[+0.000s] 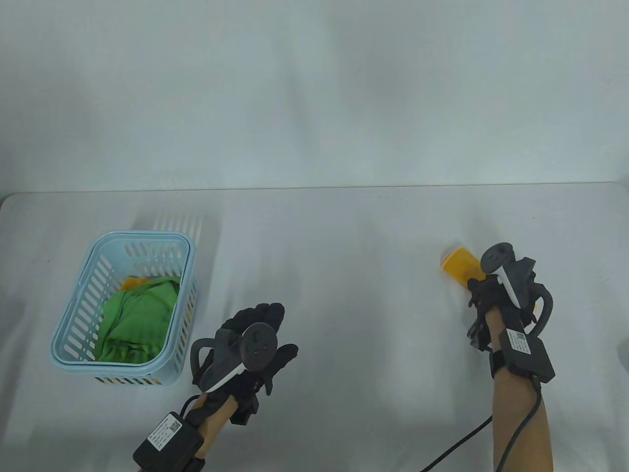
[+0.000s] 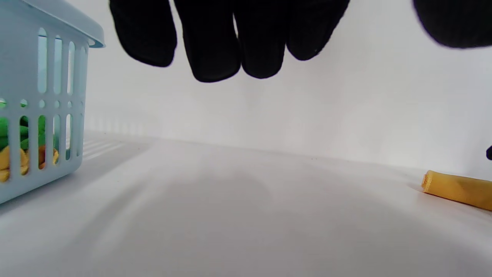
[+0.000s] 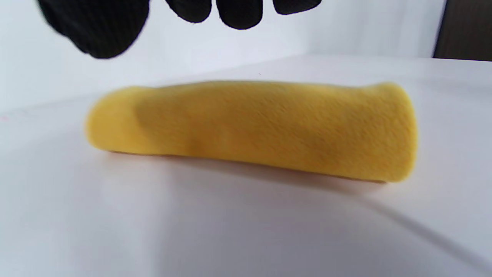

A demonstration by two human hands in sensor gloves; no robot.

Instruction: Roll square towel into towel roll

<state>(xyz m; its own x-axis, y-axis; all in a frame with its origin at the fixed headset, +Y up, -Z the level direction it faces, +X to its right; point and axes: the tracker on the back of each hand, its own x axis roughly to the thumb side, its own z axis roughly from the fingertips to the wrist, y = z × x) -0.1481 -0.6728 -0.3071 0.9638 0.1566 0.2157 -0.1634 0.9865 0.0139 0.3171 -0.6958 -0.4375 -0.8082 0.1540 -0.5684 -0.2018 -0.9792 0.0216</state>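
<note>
A yellow towel roll (image 1: 459, 265) lies on the white table at the right, its long side facing the right wrist view (image 3: 253, 127). My right hand (image 1: 479, 295) is just behind it and covers its near end in the table view. In the right wrist view its fingers (image 3: 238, 13) hang above the roll with a gap, holding nothing. My left hand (image 1: 263, 319) hovers flat over the table right of the basket, fingers (image 2: 215, 42) straight and empty. The roll's end (image 2: 457, 188) shows far right in the left wrist view.
A light blue slotted basket (image 1: 189, 255) stands at the left, its wall (image 2: 57, 77) close to my left hand. Inside it lie a crumpled green towel (image 1: 137, 319) and a bit of orange-yellow cloth (image 1: 135, 282). A white wall rises behind the table.
</note>
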